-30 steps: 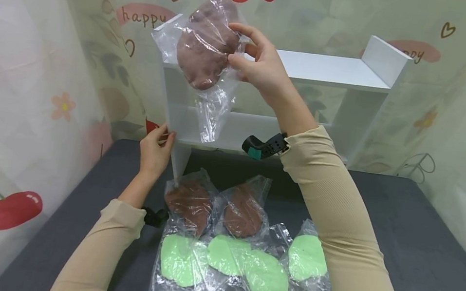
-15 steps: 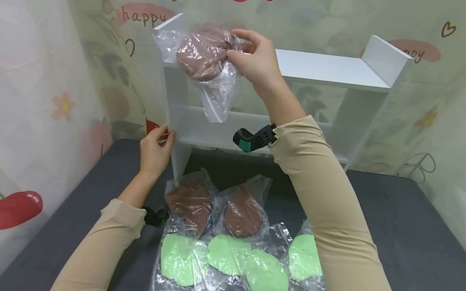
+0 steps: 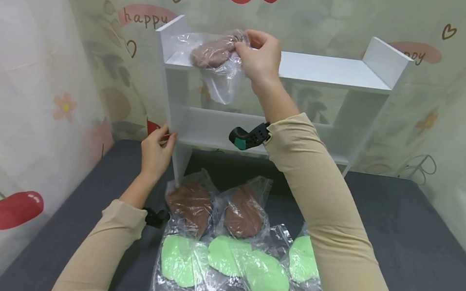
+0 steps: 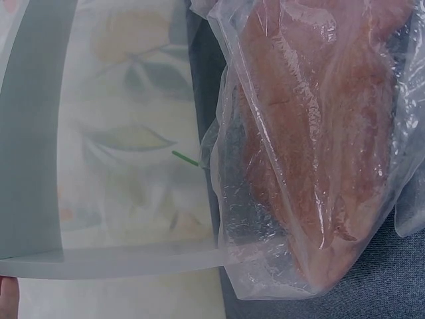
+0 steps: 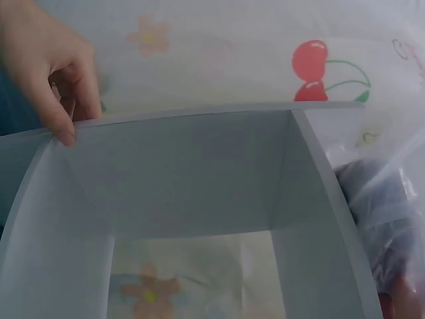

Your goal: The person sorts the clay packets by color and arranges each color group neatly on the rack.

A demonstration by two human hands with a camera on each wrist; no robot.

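Between thumb and fingers my right hand [image 3: 263,62] pinches a clear plastic bag [image 3: 214,55] with a brown, clay-like lump inside. The bag is at the left part of the top board of a white shelf unit [image 3: 327,70], its loose end hanging over the front edge. My left hand [image 3: 157,152] grips the front edge of the unit's left side panel, near the lower board. That hand [image 5: 56,66] shows in the right wrist view too, thumb on the panel's inner side. On the table, a bagged brown lump [image 4: 319,146] fills much of the left wrist view.
Two bagged brown lumps [image 3: 243,213] lie before the shelf on the dark table [image 3: 413,253]. Several bagged light green flat pieces [image 3: 266,280] lie nearer, some overlapping. A raised end panel [image 3: 387,62] bounds the top board on the right. Patterned curtains [image 3: 321,9] surround the table.
My right hand has lowered the bag from above the top board and moved it slightly right; the lump has tipped from facing me to lying flatter. My left hand has stayed put.
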